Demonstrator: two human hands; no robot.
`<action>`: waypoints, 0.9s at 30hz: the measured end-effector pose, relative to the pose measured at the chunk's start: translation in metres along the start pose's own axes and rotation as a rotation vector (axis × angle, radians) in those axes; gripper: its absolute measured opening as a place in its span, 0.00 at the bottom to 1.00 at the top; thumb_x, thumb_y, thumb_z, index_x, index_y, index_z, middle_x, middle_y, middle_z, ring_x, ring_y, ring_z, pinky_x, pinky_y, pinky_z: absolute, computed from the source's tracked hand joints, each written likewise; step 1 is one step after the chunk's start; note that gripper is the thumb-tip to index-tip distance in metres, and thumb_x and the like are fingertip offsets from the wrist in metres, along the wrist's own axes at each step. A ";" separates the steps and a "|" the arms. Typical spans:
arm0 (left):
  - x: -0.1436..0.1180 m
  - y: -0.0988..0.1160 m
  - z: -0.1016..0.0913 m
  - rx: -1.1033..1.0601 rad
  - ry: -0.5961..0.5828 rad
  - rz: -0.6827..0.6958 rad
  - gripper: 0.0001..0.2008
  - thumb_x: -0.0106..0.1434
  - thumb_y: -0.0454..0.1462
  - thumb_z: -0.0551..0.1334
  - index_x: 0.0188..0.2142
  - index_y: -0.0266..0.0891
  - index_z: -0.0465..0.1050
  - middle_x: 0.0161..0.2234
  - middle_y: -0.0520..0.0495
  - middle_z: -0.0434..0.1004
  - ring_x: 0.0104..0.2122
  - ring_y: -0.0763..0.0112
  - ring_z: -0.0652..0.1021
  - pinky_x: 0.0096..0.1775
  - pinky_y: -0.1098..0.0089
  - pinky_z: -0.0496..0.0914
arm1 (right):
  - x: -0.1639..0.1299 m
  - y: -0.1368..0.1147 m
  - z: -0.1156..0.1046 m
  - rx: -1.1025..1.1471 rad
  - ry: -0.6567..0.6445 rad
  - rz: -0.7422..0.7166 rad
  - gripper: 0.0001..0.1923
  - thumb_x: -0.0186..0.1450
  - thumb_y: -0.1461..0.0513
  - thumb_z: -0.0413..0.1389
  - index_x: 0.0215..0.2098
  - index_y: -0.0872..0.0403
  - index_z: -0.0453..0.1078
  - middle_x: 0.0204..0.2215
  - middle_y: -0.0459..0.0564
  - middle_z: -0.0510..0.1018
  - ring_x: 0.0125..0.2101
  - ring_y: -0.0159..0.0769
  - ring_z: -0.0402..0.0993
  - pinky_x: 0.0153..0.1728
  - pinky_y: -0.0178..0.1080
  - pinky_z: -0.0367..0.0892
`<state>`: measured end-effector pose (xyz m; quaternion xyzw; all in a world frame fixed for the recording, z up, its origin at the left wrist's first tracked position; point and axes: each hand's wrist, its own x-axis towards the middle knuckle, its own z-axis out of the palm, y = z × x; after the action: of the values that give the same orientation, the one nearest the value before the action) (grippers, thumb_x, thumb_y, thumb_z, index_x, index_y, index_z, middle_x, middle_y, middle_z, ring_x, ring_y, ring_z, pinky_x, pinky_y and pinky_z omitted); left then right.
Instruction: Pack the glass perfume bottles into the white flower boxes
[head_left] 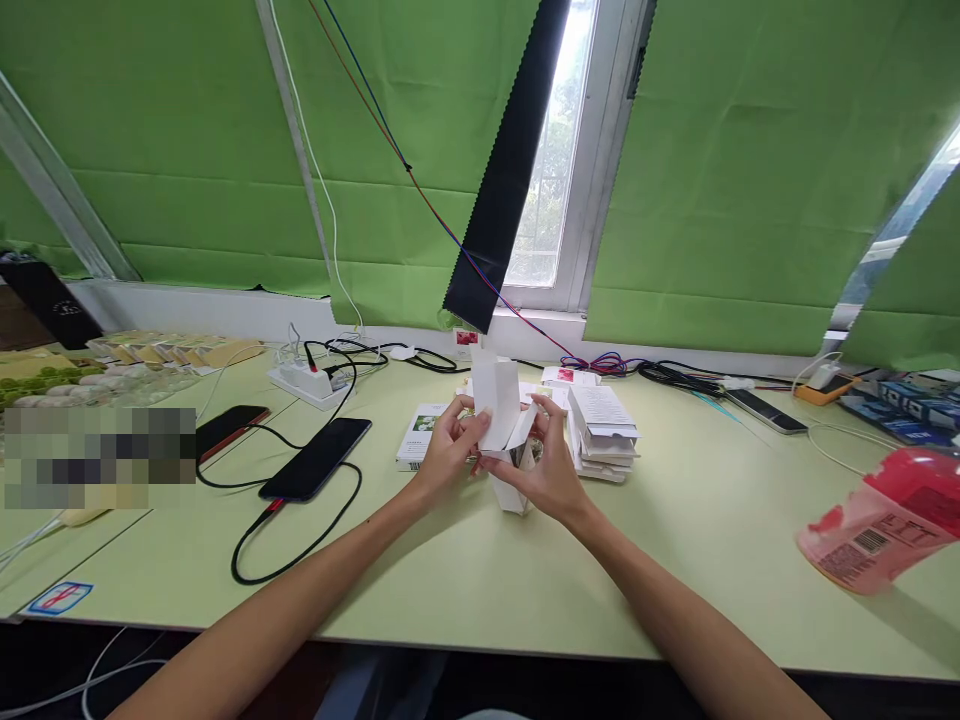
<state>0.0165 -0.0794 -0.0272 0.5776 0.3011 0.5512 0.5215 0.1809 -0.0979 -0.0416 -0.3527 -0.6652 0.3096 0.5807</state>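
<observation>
Holding a small white carton between both hands, I see my left hand pinching its left side with fingers curled around it, while my right hand grips the lower right side, thumb and fingers closed on the card. That carton is partly unfolded, its tall flap standing up above my fingers, and it hangs just over the pale green table, near the middle. Just right of the carton lies a stack of flattened white cartons; just behind its left side a printed box lies flat. Farther left of the carton a black phone sits on a black cable, with a second phone beyond it and a white power strip behind. Well to the carton's right, a pink bottle lies on its side.
</observation>
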 end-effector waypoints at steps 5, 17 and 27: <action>0.002 0.005 -0.001 -0.060 -0.023 -0.010 0.23 0.61 0.54 0.71 0.41 0.43 0.66 0.25 0.58 0.70 0.17 0.78 0.70 0.15 0.77 0.64 | 0.001 0.001 -0.001 0.036 -0.018 0.018 0.48 0.53 0.55 0.73 0.63 0.44 0.50 0.52 0.52 0.77 0.49 0.46 0.76 0.55 0.53 0.70; 0.004 0.006 -0.004 -0.067 -0.042 -0.032 0.29 0.59 0.54 0.72 0.48 0.44 0.63 0.31 0.57 0.73 0.20 0.77 0.74 0.19 0.75 0.69 | 0.001 0.005 -0.004 0.048 -0.075 0.038 0.48 0.54 0.52 0.73 0.63 0.42 0.49 0.54 0.53 0.78 0.50 0.47 0.76 0.57 0.55 0.69; 0.003 0.002 -0.004 -0.076 -0.016 -0.013 0.29 0.60 0.52 0.72 0.52 0.46 0.61 0.42 0.52 0.77 0.27 0.75 0.77 0.22 0.75 0.70 | 0.001 0.005 -0.005 0.050 -0.099 0.035 0.47 0.55 0.54 0.72 0.63 0.43 0.49 0.54 0.52 0.78 0.50 0.47 0.77 0.56 0.55 0.69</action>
<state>0.0128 -0.0762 -0.0246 0.5598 0.2797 0.5544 0.5487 0.1859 -0.0942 -0.0442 -0.3338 -0.6788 0.3532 0.5505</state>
